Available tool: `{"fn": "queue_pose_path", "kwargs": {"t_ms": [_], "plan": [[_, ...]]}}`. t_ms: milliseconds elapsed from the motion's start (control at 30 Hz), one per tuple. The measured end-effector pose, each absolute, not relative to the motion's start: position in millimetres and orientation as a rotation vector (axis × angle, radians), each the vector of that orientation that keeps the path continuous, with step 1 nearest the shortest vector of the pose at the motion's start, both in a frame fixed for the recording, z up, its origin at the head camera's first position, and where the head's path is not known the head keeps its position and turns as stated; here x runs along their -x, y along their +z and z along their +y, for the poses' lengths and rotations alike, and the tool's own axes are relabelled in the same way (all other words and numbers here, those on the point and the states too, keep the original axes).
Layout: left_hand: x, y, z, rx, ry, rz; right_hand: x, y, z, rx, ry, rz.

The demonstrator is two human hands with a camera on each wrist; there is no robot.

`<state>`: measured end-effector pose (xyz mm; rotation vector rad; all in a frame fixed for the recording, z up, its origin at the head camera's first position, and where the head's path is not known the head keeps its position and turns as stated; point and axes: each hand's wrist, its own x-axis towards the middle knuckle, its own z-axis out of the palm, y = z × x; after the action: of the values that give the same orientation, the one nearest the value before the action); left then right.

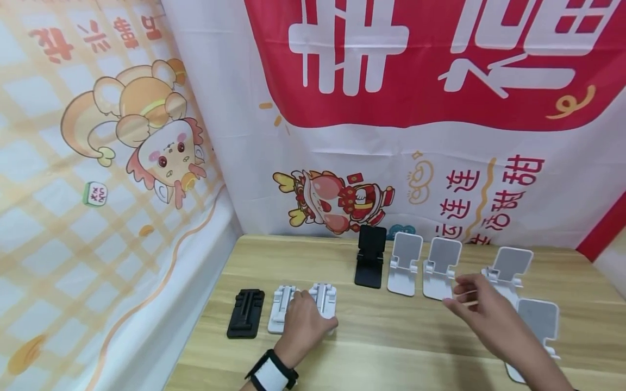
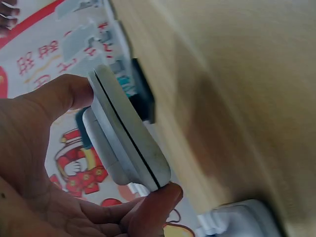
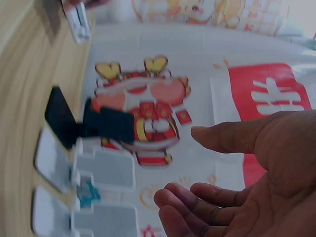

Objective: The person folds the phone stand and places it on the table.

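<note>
My left hand (image 1: 305, 320) pinches a folded white phone stand (image 2: 126, 133) by its edges, thumb on one end and fingers on the other. In the left wrist view this stand is raised off the tabletop, a shadow beside it. Just left of that hand lies another folded white phone stand (image 1: 279, 310), partly covered by the fingers. Beyond it, a folded black phone stand (image 1: 246, 314) lies flat. My right hand (image 1: 481, 304) hovers by the unfolded white stands with thumb and fingers apart, loosely bent, holding nothing.
Along the back of the wooden table (image 1: 386, 336) stand an unfolded black phone stand (image 1: 370, 255) and unfolded white stands (image 1: 405, 263), (image 1: 442, 266). More unfolded white stands (image 1: 511, 266) are on the right, one partly behind the right forearm. A printed cloth (image 1: 313, 146) hangs behind the table.
</note>
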<state>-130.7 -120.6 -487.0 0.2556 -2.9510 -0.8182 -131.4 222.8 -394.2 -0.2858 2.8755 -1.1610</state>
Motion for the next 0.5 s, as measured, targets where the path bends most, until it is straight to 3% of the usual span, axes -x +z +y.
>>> {"fn": "queue_pose_path", "kwargs": {"t_ms": [300, 500], "plan": [[127.0, -516.3, -128.1, -0.301, -0.745, -3.007, 128.7, -393.4, 285.6, -0.008, -0.774, 2.832], [129.6, -512.6, -129.1, -0.298, -0.778, -3.036, 133.0, -408.0, 322.1, 0.06, -0.512, 2.877]]}}
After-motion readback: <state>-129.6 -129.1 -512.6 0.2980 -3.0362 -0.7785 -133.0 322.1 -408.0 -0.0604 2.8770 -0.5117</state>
